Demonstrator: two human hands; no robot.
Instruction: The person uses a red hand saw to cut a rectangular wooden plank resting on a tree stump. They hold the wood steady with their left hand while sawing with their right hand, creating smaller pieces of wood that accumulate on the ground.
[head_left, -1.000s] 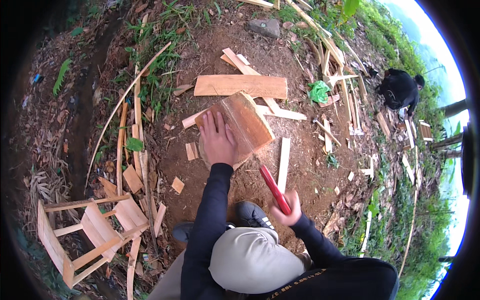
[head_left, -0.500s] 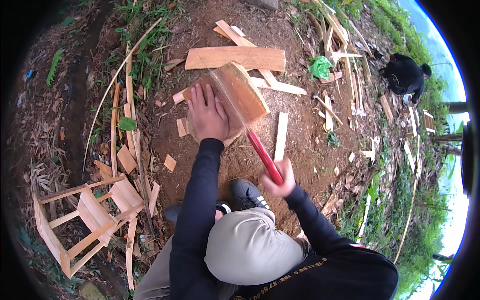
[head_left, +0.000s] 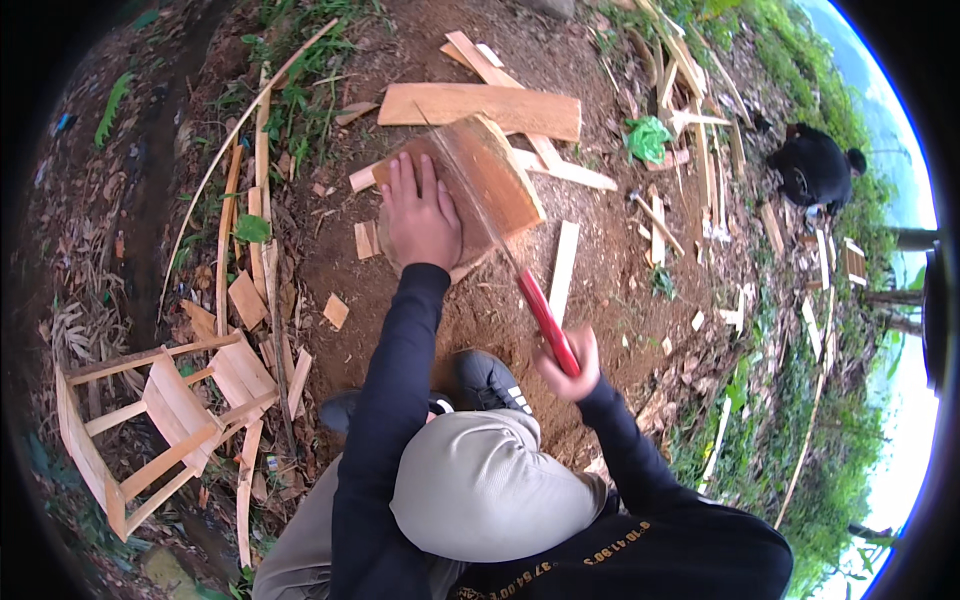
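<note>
A thick reddish-brown slab of wood (head_left: pixel 505 182) with a rough pale edge lies in front of me, propped on what looks like a wooden block, mostly hidden beneath it. Flat on its left part presses my left hand (head_left: pixel 422 218), fingers stretched and slightly apart. My right hand (head_left: pixel 570 364) grips the red handle of a saw (head_left: pixel 546 318). The saw's thin blade is seen nearly edge-on and runs across the slab, just right of my left hand, its tip past the far edge. How deep it sits in the wood is hard to tell.
Beyond the slab lie a wide plank (head_left: pixel 480 109) and crossed strips. A small wooden chair-like frame (head_left: pixel 165 420) stands at lower left. To the right are a hammer (head_left: pixel 658 222), a green plastic bag (head_left: pixel 648 140) and a wood pile (head_left: pixel 690 90). Another person (head_left: pixel 812 168) crouches at far right.
The saw and my right hand have drawn back toward me and slightly right, along the blade's line. My left hand stays pressed on the slab. The whole view has shifted a little.
</note>
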